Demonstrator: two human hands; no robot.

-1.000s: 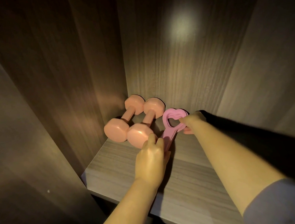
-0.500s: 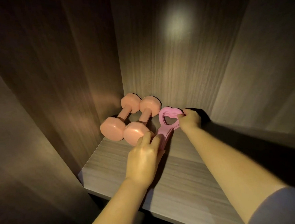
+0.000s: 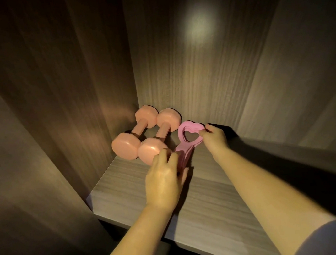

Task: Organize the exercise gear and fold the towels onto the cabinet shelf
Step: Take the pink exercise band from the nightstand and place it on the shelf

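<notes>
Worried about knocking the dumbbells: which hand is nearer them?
Left. The left hand is at the front head of the right dumbbell; the right hand pinches the pink heart loop, on its far side.

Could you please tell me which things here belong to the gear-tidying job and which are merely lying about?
Job: left dumbbell, right dumbbell, pink heart-shaped exerciser held by left hand and right hand, cabinet shelf.
Not the job: back panel, grey sleeve. No towels in view.
</notes>
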